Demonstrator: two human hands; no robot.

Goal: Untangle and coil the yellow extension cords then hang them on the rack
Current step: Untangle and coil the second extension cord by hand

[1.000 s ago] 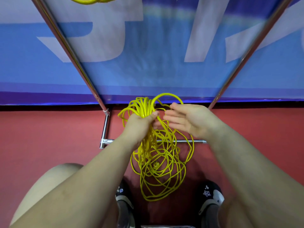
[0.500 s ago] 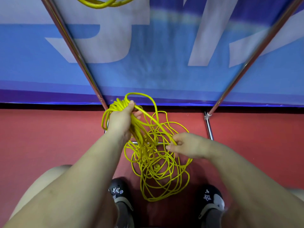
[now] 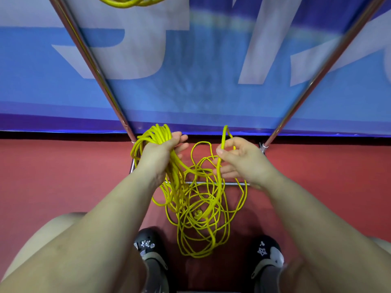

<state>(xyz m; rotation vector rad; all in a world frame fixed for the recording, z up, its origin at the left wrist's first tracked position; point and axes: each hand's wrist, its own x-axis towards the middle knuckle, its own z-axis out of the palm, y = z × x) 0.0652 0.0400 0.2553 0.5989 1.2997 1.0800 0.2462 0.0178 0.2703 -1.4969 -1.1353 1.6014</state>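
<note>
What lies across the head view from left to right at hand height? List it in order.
left hand gripping the gathered coil → loose tangle of yellow cord hanging between the hands → right hand pinching a raised loop → base of the rack's right pole.

Left grip (image 3: 160, 153) and right grip (image 3: 239, 159) curled, raised.
</note>
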